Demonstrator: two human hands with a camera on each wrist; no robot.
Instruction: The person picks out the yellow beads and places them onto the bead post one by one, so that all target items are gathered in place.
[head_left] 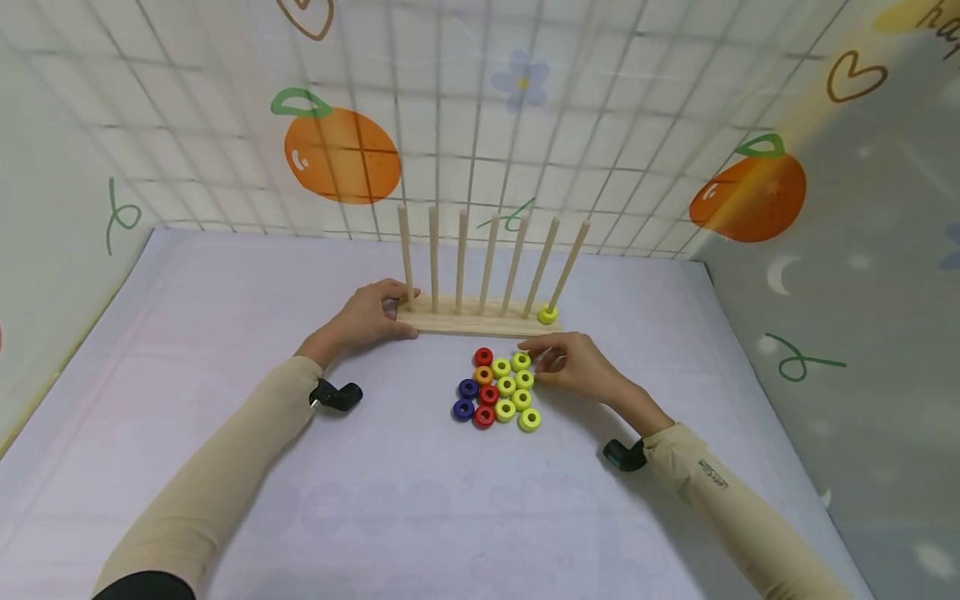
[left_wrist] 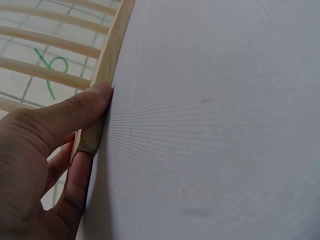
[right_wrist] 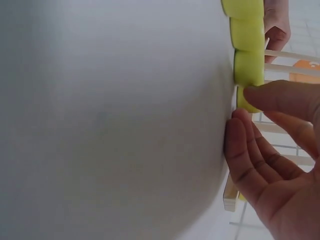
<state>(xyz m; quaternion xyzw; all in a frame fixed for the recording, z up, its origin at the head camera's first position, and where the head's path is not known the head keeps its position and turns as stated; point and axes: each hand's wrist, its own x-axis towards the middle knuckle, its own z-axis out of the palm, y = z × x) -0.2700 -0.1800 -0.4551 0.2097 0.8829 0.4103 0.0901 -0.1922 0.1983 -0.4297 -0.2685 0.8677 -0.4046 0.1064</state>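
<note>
A wooden peg rack [head_left: 480,321] stands on the table, with several upright pegs on its base. One yellow bead [head_left: 547,315] sits at the foot of its rightmost peg. My left hand [head_left: 367,312] grips the rack's left end; in the left wrist view the thumb [left_wrist: 97,95] lies on the base and the fingers curl round its end. In front of the rack lies a cluster of beads. At its far right corner my right hand [head_left: 577,365] pinches a yellow bead [right_wrist: 248,101] between thumb and index finger; the index tip is partly hidden.
The cluster includes yellow beads [head_left: 529,419], red beads [head_left: 484,417], an orange bead [head_left: 483,375] and dark blue beads [head_left: 463,409]. A white cloth [head_left: 360,517] covers the table. Printed curtains [head_left: 600,100] hang behind the rack and at the sides.
</note>
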